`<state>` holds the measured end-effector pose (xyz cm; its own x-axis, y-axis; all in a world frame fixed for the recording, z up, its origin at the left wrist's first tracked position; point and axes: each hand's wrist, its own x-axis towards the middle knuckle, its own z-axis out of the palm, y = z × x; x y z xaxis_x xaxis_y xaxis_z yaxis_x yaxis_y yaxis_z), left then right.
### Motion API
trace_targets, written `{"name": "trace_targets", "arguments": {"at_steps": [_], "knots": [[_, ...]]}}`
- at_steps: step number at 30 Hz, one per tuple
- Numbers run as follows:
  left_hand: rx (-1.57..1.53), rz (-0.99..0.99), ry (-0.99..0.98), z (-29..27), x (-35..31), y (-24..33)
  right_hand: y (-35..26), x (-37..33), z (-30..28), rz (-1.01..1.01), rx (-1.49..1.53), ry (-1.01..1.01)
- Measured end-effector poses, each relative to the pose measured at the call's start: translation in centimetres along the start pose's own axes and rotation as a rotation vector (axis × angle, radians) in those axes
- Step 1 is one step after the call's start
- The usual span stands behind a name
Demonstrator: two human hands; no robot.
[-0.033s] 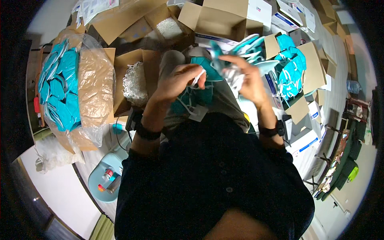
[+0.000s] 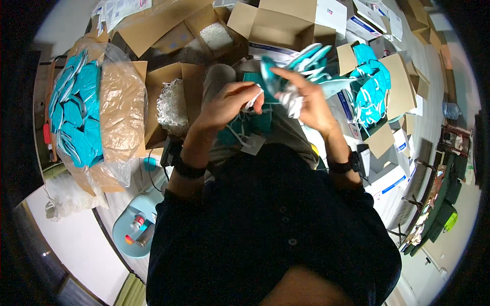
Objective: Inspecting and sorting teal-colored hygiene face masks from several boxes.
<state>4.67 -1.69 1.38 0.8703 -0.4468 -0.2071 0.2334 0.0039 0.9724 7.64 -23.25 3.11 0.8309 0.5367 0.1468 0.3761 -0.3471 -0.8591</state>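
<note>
Pinches a small white piece in the nearly closed grip of the left hand above the lap, and holds bunched white straps in the curled grip of the right hand, by teal masks fanned past the lap's far right corner, near an open carton.

Teal masks (part-blurred) fan out—beside right fingers.
</note>
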Motion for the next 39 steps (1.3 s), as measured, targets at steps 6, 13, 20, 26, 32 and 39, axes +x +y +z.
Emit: {"name": "trace_targets", "arguments": {"at_steps": [6, 13, 20, 26, 32, 39], "knots": [[0.130, -0.020, -0.063, 0.2, -0.5, -0.3, 3.4, 0.7, 3.7, -0.089, -0.117, -0.246], [0.067, 0.065, 0.039, 1.4, 0.0, -2.5, 2.6, 0.2, 4.9, 0.102, 0.494, 0.195], [0.040, 0.060, 0.183, 4.4, 2.0, -2.5, 2.5, 0.4, 3.7, 0.449, 1.457, 0.384], [0.366, 0.366, 0.193, 6.6, -0.1, -3.6, 7.8, 1.6, -0.9, 0.546, 1.559, 0.504], [-0.195, -0.187, 0.014, 6.2, -4.9, -2.6, 10.7, -0.2, -6.6, 0.360, 1.379, 0.529], [-0.664, -0.109, -0.053, 6.7, -2.3, -2.8, 4.7, -1.3, -2.1, 0.358, 1.203, 0.393]]}}
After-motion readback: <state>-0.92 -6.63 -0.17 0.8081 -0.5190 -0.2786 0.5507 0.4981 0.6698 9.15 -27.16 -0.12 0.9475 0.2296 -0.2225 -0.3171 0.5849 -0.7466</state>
